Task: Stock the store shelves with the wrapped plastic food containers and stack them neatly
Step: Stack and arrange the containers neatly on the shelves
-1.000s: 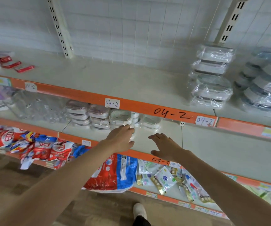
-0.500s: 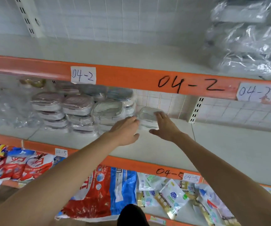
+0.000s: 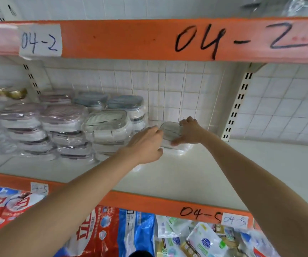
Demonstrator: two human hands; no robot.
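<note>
Step in hand: setting a wrapped container (image 3: 170, 131) near the back wall of the middle shelf (image 3: 214, 169), just right of the stacks already there, judging by where the hands are.
Left hand (image 3: 145, 143): reaches in from the left, knuckles up, fingers bent toward the container's left end; whether it grips or only steadies, I cannot tell.
Right hand (image 3: 190, 131): laid over the container's right end, fingers curled on its lid and thumb low on its near side, so it is holding it.
Doing it well: keep the container level, line its long side up with the neighbouring stack (image 3: 108, 132), and push it back until its front matches that row; let go only once it sits flat, since loose wrap underneath could leave it tilted.
Container contents: nothing shows through the clear ribbed lid; it appears empty, though the wrap blurs the view.
Stacks at left: several piles of the same wrapped containers, some with pinkish lids (image 3: 62, 115), some grey-blue (image 3: 125, 102), standing touching one another toward the shelf's left end.
Shelf below: bags in red and blue (image 3: 112, 236) and small packets (image 3: 205, 242) lie under the front edge.
</note>
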